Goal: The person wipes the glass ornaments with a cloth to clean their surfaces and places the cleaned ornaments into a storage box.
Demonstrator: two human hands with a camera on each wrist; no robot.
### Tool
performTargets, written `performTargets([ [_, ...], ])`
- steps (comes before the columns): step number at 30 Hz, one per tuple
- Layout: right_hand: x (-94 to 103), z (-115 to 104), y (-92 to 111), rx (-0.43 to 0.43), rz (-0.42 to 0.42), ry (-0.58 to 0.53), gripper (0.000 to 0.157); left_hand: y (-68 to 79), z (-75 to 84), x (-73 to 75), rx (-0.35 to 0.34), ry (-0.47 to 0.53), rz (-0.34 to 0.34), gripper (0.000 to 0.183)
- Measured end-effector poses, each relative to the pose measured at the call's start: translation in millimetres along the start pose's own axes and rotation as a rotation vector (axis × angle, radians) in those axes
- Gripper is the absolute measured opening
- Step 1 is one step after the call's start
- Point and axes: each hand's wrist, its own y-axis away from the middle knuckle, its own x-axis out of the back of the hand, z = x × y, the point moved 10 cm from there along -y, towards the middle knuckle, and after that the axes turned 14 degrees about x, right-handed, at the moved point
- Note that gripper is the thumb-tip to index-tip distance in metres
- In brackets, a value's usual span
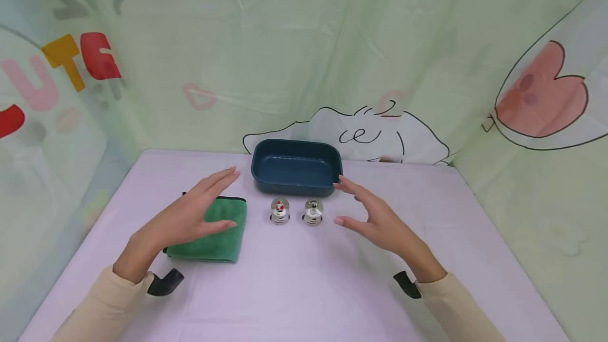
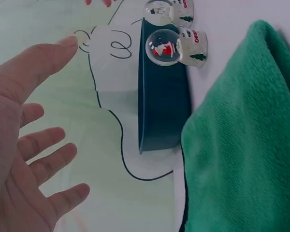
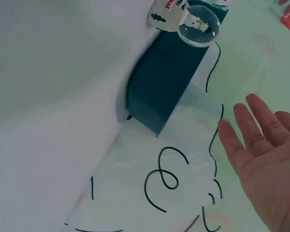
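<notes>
My left hand hovers over a folded green cloth with dark edging, its fingers extended and thumb apart, holding nothing. On the other side, my right hand is raised above the table with fingers spread from the thumb, also holding nothing. Between the hands stand two small snow globes: one with a red and white Santa figure, the other with a whitish figure inside. Just behind them sits a dark blue rectangular dish; from the head view its inside shows no contents.
A pale lilac cloth covers the table. Behind and beside it hangs a light green printed curtain, meeting the table's back edge near the dish. Black straps show at both wrists.
</notes>
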Motion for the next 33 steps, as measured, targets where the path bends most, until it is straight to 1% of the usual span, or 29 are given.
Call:
performTargets([
  [4,-8.4,10,-4,0.006,-0.003,-0.111,0.082,0.7,-15.1,-7.0,0.076,0.057,-0.081,0.095],
  [6,-11.8,15,-5,-0.002,-0.001,-0.147,0.08,0.9,-19.8,-9.9,0.09,0.078,-0.102,0.094],
  [10,-19.2,26,-9,-0.016,0.007,-0.198,0.077,1.7,-24.9,-14.2,0.069,0.104,-0.114,0.089],
  [14,-26.3,38,-12,-0.053,0.012,-0.232,0.073,2.7,-32.7,-21.4,0.059,0.123,-0.131,0.087],
  [17,-29.6,46,-12,-0.091,0.017,-0.255,0.072,2.6,-40.2,-29.4,0.071,0.135,-0.151,0.087],
  [21,-36.3,54,-13,-0.109,0.012,-0.293,0.072,2.4,-48.0,-43.4,0.094,0.133,-0.192,0.088],
  [25,-42.6,59,-15,-0.116,0.005,-0.32,0.071,2.8,-51.8,-54.6,0.117,0.121,-0.228,0.088],
  [33,-52.8,66,-19,-0.128,0.007,-0.356,0.068,2.5,-57.1,-58.7,0.138,0.102,-0.246,0.089],
])
